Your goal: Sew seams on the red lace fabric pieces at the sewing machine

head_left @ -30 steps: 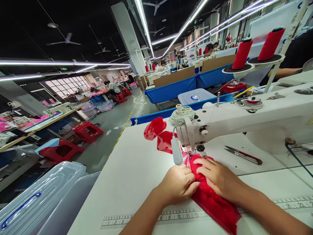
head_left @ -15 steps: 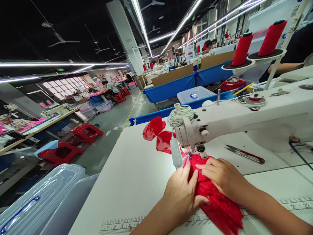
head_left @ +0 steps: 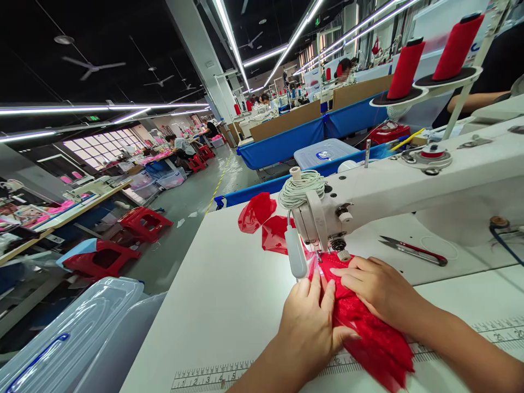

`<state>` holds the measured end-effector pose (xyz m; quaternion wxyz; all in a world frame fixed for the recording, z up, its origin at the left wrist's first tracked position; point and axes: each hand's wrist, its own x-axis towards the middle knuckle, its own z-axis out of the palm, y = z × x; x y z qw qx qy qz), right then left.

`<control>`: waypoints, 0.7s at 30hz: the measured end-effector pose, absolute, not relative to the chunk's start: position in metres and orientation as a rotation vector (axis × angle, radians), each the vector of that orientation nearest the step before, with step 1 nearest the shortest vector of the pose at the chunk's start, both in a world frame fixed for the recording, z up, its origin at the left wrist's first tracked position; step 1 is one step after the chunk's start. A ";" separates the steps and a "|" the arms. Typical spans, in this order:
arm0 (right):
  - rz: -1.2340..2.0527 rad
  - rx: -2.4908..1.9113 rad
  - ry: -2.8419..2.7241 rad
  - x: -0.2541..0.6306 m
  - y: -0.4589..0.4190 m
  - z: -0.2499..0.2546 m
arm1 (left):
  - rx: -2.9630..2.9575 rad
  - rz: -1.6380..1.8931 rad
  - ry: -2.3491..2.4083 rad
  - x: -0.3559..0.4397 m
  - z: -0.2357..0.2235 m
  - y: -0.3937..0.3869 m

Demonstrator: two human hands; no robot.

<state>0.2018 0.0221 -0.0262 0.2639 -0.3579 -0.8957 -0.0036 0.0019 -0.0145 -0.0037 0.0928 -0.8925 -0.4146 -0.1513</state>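
On the white table (head_left: 204, 295) the sewing machine (head_left: 393, 185) is mounted; beneath its head one end of the red lace fabric (head_left: 368, 338) is laid. It can be judged light, soft and easily puckered — best steadied flat near both edges. It is pressed by the left hand (head_left: 307, 322), fingers extended, thumb spread; by the right hand (head_left: 376, 289) it is partly covered, fingers bent — whether cloth is pinched cannot be told.

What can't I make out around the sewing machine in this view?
All in the head view:
Red fabric: parts covered by the left hand and right hand.
Printed ruler: some numbers hidden behind the left forearm.
Sewing machine: its far end cut off by the right edge.
Person in black: cut off by the same edge.
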 end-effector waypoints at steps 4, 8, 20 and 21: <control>-0.021 -0.946 -2.434 0.202 0.025 -0.026 | -2.586 -0.436 -1.200 0.000 -0.010 -0.012; -0.036 -0.944 -2.412 0.202 0.029 -0.027 | -2.528 -0.419 -1.144 -0.002 -0.016 -0.009; -0.067 -0.946 -2.453 0.199 0.037 -0.026 | -2.503 -0.468 -1.184 -0.002 -0.013 0.002; -0.083 -0.928 -2.458 0.200 0.037 -0.026 | -2.518 -0.492 -1.166 -0.002 -0.012 0.003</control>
